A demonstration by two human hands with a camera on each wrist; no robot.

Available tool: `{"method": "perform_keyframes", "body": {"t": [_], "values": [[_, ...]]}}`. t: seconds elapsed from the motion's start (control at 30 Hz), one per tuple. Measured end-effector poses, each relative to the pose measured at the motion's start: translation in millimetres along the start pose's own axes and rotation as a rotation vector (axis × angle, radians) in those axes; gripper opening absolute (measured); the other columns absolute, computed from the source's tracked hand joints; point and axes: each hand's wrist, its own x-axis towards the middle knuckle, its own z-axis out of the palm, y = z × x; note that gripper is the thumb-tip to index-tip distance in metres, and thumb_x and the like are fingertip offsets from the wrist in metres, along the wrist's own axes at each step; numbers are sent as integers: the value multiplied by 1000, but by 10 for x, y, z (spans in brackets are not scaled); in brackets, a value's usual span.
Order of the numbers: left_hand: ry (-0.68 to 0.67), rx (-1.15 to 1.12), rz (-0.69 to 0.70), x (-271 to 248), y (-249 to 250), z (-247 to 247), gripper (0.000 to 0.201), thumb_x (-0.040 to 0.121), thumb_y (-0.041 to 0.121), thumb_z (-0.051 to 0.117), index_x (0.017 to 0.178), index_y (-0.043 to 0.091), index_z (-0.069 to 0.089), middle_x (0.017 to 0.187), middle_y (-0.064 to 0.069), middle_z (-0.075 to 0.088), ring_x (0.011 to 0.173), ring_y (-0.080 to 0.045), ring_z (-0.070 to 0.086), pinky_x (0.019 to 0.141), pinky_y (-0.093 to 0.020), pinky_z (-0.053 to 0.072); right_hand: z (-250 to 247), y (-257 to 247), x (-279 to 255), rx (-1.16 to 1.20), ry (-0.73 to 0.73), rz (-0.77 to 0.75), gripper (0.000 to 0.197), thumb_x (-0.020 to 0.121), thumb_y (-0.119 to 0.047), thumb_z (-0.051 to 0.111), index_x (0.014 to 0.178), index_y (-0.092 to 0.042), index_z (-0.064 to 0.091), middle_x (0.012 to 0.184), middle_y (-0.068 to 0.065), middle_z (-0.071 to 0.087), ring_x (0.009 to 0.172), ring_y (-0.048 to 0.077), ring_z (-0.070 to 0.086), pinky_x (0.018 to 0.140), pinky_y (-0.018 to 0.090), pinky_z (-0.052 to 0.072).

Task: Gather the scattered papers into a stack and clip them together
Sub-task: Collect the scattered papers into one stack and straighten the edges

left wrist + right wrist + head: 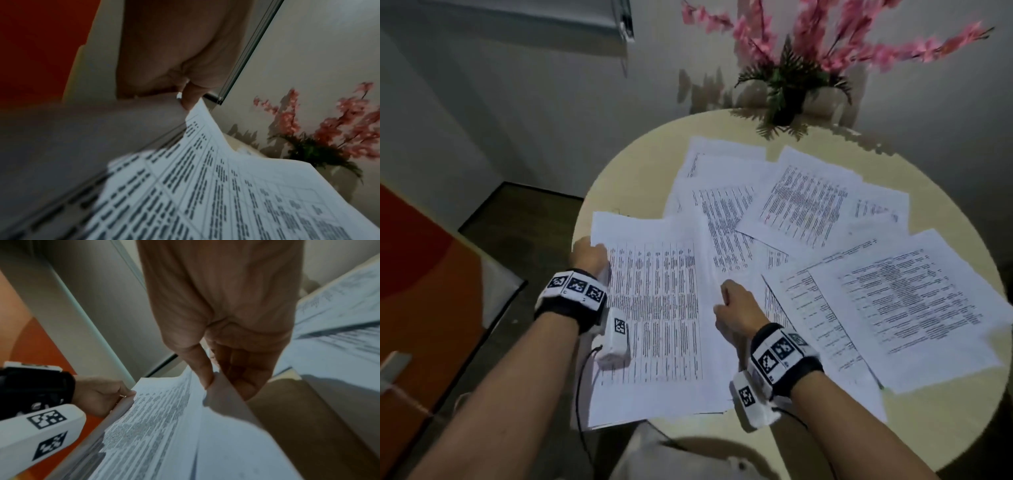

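A small stack of printed sheets (654, 308) is lifted off the round table's near left side. My left hand (589, 253) pinches its left edge, thumb on top, seen close in the left wrist view (189, 97). My right hand (736, 305) pinches its right edge between thumb and fingers (218, 378); the stack (156, 426) spans between both hands. Several more printed papers (801, 205) lie fanned and overlapping across the middle and right of the table, the largest group (907, 305) at the right. No clip is visible.
The cream round table (640, 171) stands against a white wall. A vase of pink flowers (791, 92) sits at its far edge, behind the papers. An orange and white panel (421, 274) stands to the left, with dark floor (527, 212) below.
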Motion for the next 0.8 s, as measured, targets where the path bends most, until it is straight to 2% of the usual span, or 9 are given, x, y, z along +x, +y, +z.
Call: {"method": "perform_keyframes", "body": {"t": [0.13, 0.23, 0.33, 0.43, 0.53, 0.6, 0.63, 0.7, 0.8], "values": [[-53, 217, -155, -97, -233, 84, 52, 95, 24, 35, 144, 12, 21, 152, -23, 15, 139, -40, 17, 114, -46, 19, 174, 85, 32, -164, 30, 23, 13, 82, 3, 44, 77, -8, 39, 75, 3, 39, 64, 16, 38, 51, 24, 23], [-45, 124, -175, -181, -239, 209, 61, 93, 27, 42, 143, 7, 14, 154, -19, 11, 141, -38, 11, 115, -46, 16, 283, 3, 27, -247, 34, -10, 13, 86, -4, 45, 73, -7, 42, 79, 2, 37, 74, 18, 42, 57, 23, 30], [-4, 47, -185, -243, -212, 315, 67, 92, 23, 45, 145, 5, 9, 154, -16, 13, 141, -39, 12, 114, -46, 16, 377, -37, 11, -283, -14, -62, 13, 92, -10, 41, 98, -3, 50, 96, 5, 32, 94, 22, 42, 76, 28, 34], [45, 61, -210, -284, -160, 341, 73, 89, 19, 48, 146, 5, 4, 154, -18, 11, 141, -38, 10, 114, -47, 16, 224, 58, 82, -187, -15, -53, 24, 90, -12, 41, 67, -19, 37, 97, 5, 35, 90, 17, 39, 69, 26, 33], [95, 145, -114, -321, -42, 394, 75, 84, 21, 52, 144, 8, 9, 152, -19, 11, 140, -37, 10, 115, -53, 14, -256, 286, 229, -84, 190, -22, 27, 82, -17, 46, 60, -27, 35, 91, 10, 45, 90, 19, 45, 71, 26, 35], [81, 161, 20, -384, 123, 515, 66, 84, 19, 52, 141, 8, 20, 150, -17, 16, 138, -35, 16, 113, -51, 15, -642, 491, 256, -164, 391, 87, 14, 79, -21, 49, 86, -16, 60, 107, 15, 55, 104, 26, 49, 85, 33, 40], [42, 167, 96, -422, 227, 614, 58, 86, 17, 50, 138, 7, 27, 147, -17, 20, 136, -34, 20, 112, -49, 18, -826, 624, 265, -251, 454, 182, 30, 80, -22, 52, 106, -9, 58, 122, 15, 52, 115, 31, 45, 95, 39, 39], [-82, 176, 258, -526, 438, 852, 41, 88, 15, 48, 128, 5, 45, 140, -18, 32, 130, -33, 33, 109, -44, 28, -1110, 830, 207, -393, 449, 357, 60, 81, -30, 59, 132, -7, 39, 143, 18, 31, 131, 39, 28, 105, 51, 30], [-297, 206, 470, -716, 687, 1326, 25, 89, 12, 48, 106, 2, 62, 125, -19, 52, 113, -33, 54, 99, -39, 44, -1275, 1054, 129, -400, 341, 458, 84, 77, -34, 64, 143, -13, 18, 151, 18, 13, 137, 42, 15, 107, 57, 25]]}}
